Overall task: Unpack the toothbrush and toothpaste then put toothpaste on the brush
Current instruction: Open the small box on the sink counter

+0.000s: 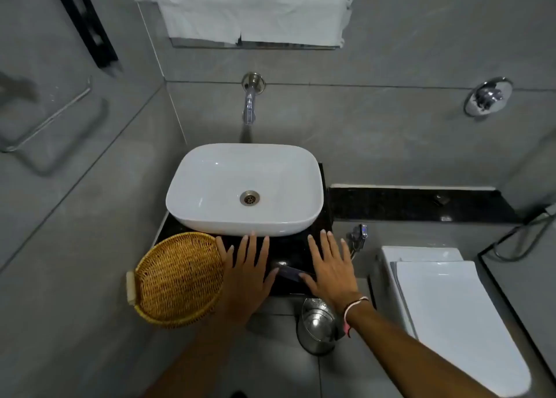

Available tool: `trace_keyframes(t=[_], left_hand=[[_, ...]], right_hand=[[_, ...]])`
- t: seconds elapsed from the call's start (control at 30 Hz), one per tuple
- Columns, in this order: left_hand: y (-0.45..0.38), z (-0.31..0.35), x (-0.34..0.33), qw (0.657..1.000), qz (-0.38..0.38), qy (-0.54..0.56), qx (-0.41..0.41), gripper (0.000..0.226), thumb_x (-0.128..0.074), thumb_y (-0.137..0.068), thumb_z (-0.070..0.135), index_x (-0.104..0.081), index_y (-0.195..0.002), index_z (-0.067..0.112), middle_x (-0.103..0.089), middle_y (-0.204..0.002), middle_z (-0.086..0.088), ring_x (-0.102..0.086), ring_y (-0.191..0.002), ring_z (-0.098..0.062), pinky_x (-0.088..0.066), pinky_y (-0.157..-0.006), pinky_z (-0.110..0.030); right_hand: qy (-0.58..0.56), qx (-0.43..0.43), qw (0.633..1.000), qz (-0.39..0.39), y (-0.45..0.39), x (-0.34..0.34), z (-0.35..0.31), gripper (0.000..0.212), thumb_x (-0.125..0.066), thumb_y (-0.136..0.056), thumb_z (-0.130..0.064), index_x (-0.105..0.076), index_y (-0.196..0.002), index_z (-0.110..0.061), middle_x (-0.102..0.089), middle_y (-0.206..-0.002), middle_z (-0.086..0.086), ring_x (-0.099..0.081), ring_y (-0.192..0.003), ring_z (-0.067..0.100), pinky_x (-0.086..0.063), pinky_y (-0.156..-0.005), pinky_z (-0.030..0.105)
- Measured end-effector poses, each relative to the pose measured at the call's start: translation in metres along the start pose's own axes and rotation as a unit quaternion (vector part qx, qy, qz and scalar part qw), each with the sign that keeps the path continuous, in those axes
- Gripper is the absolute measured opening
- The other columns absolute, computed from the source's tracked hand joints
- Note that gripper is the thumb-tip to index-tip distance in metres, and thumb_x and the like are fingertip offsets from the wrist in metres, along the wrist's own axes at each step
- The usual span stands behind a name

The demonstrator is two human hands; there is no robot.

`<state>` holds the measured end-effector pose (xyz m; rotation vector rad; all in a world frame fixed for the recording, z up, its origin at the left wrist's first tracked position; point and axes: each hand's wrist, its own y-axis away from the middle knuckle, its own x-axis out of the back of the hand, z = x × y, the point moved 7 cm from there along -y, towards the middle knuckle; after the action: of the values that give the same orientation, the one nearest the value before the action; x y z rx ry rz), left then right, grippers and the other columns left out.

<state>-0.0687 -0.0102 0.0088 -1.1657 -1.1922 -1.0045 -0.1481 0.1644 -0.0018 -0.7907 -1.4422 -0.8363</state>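
Observation:
Both my hands lie flat, palms down, on the black counter (285, 247) in front of the white basin (245, 188). My left hand (245, 272) rests beside a woven basket (177, 280), fingers spread. My right hand (331, 268) is spread near the counter's right end. Between the two thumbs lies a small dark flat packet (290, 272), partly hidden by the thumbs; I cannot tell what it holds. No toothbrush or toothpaste shows openly.
A wall tap (249, 102) juts over the basin. A steel bin (317, 322) stands on the floor under my right wrist. A white toilet (445, 307) is at the right, with a black ledge (421, 205) behind it. Towels (252, 9) hang above.

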Motion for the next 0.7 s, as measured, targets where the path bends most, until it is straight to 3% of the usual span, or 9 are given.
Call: trace_keyframes(t=[0.07,0.17,0.27,0.37,0.5,0.57,0.6,0.7], left_hand=[[0.001,-0.001,-0.013,0.999,-0.044,0.021,0.015,0.068,-0.036,-0.096,0.054,-0.044,-0.15,0.013,-0.049,-0.153,-0.02,-0.049,-0.14,-0.037,-0.039,-0.112,-0.057],[0.003,0.002,-0.037,0.995,-0.086,0.047,0.013,0.065,-0.035,-0.094,0.049,-0.054,-0.143,0.011,-0.059,-0.144,-0.019,-0.058,-0.132,-0.035,-0.053,-0.102,-0.052],[-0.008,-0.002,-0.055,0.993,-0.104,0.059,0.008,0.057,-0.049,-0.099,0.042,-0.048,-0.147,0.011,-0.055,-0.149,-0.018,-0.054,-0.136,-0.034,-0.05,-0.106,-0.047],[-0.013,-0.002,-0.071,0.986,-0.148,0.074,0.0,0.055,-0.037,-0.105,0.038,-0.034,-0.154,0.013,-0.044,-0.157,-0.015,-0.044,-0.142,-0.032,-0.041,-0.113,-0.042],[-0.022,-0.01,-0.071,0.97,-0.154,0.173,0.072,0.052,-0.034,-0.107,0.035,-0.035,-0.153,0.012,-0.056,-0.145,-0.015,-0.056,-0.129,-0.031,-0.05,-0.102,-0.041],[-0.026,-0.017,-0.067,0.935,-0.131,0.3,0.133,0.048,-0.041,-0.106,0.031,-0.045,-0.148,0.006,-0.065,-0.134,-0.019,-0.063,-0.121,-0.035,-0.053,-0.101,-0.042],[-0.028,-0.02,-0.066,0.9,-0.126,0.383,0.166,0.046,-0.047,-0.105,0.026,-0.05,-0.144,0.003,-0.068,-0.13,-0.021,-0.066,-0.117,-0.036,-0.054,-0.101,-0.045],[-0.027,-0.024,-0.07,0.733,-0.151,0.618,0.242,0.034,-0.062,-0.098,0.012,-0.064,-0.13,0.0,-0.072,-0.119,-0.022,-0.076,-0.095,-0.032,-0.064,-0.086,-0.042]], right_hand=[[-0.025,0.012,0.999,-0.046,0.001,-0.018,-0.006,0.09,-0.051,-0.091,-0.054,-0.007,-0.159,-0.017,-0.01,-0.167,0.019,-0.006,-0.156,0.033,-0.011,-0.127,0.052],[-0.046,0.046,0.992,-0.106,0.001,-0.041,-0.018,0.078,-0.056,-0.093,-0.043,-0.022,-0.156,-0.014,-0.02,-0.164,0.017,-0.017,-0.153,0.033,-0.023,-0.124,0.045],[-0.036,0.048,0.987,-0.147,-0.003,-0.051,-0.024,0.063,-0.056,-0.095,-0.033,-0.033,-0.149,-0.013,-0.04,-0.152,0.016,-0.036,-0.14,0.034,-0.035,-0.113,0.044],[-0.016,0.043,0.986,-0.163,-0.005,-0.057,-0.024,0.059,-0.059,-0.092,-0.017,-0.036,-0.146,-0.013,-0.052,-0.138,0.013,-0.048,-0.125,0.033,-0.043,-0.102,0.044],[-0.016,0.048,0.988,-0.146,-0.007,-0.055,-0.019,0.054,-0.054,-0.093,-0.01,-0.038,-0.145,-0.015,-0.055,-0.134,0.011,-0.052,-0.121,0.032,-0.044,-0.099,0.043],[-0.035,0.051,0.992,-0.11,-0.004,-0.047,-0.014,0.057,-0.053,-0.093,-0.01,-0.037,-0.147,-0.017,-0.054,-0.134,0.008,-0.052,-0.119,0.03,-0.044,-0.099,0.041],[-0.047,0.06,0.994,-0.082,-0.003,-0.04,-0.011,0.058,-0.054,-0.092,-0.01,-0.038,-0.147,-0.018,-0.055,-0.134,0.006,-0.054,-0.118,0.029,-0.044,-0.099,0.039],[-0.078,0.104,0.991,-0.011,-0.003,-0.016,-0.008,0.056,-0.059,-0.091,-0.012,-0.046,-0.145,-0.019,-0.059,-0.133,0.004,-0.059,-0.115,0.026,-0.048,-0.099,0.036]])
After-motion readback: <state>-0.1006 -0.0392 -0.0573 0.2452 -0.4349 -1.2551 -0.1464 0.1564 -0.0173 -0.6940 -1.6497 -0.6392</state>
